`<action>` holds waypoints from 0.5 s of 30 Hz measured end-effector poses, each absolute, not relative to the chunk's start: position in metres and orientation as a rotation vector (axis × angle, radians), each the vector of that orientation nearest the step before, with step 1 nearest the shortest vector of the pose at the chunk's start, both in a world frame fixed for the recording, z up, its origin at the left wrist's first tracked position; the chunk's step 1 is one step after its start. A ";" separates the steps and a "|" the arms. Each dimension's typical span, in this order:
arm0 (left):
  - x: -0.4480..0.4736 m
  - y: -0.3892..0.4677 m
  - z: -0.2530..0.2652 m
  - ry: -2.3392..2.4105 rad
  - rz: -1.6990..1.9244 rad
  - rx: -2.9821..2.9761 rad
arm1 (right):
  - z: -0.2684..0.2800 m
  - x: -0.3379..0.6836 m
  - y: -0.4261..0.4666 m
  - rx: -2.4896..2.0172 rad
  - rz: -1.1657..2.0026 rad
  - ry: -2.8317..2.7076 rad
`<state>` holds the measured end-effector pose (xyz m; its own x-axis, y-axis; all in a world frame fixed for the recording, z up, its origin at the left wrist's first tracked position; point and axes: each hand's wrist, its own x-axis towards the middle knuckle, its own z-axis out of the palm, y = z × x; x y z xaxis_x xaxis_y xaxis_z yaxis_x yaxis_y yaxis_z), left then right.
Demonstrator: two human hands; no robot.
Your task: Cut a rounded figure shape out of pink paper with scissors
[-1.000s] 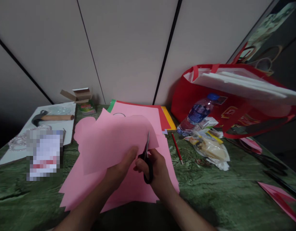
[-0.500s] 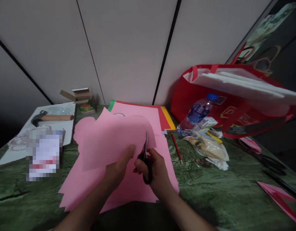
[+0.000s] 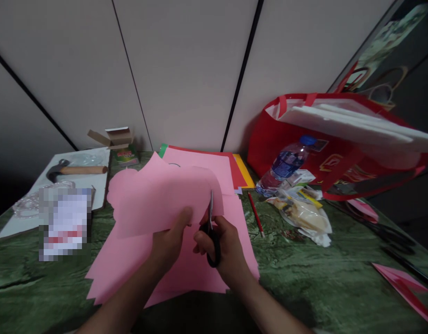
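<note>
While pinching the pink sheet near its lower edge with the left hand, holding it over a stack of pink paper. Could let the far left end sag for lack of support, and so drag the cut off line. Farther right, gripping black-handled scissors in the right hand, with a blade showing against the sheet's right part. Could snip crooked if twisting the wrist, or nick the left hand, for being so near.

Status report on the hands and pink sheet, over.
Left hand gripping pink sheet. Right hand holding scissors, blades into the sheet. More pink paper underneath; left thumb beside the blades.
</note>
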<state>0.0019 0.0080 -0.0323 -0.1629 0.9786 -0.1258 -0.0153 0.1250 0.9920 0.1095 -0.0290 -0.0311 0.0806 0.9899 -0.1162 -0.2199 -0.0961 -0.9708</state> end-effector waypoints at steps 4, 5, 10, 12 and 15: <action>0.003 0.007 -0.029 1.351 1.277 1.057 | -0.031 0.108 -0.029 -1.185 1.305 -0.937; 0.003 0.006 -0.027 1.354 1.258 1.061 | -0.031 0.108 -0.029 -1.187 1.305 -0.941; 0.006 0.002 -0.015 1.475 1.117 1.154 | -0.034 0.107 -0.029 -1.152 1.320 -0.942; 0.006 0.001 -0.013 1.475 1.131 1.187 | -0.034 0.108 -0.028 -1.126 1.312 -0.934; 0.008 0.001 -0.012 1.452 1.173 1.194 | -0.032 0.111 -0.026 -1.095 1.305 -0.932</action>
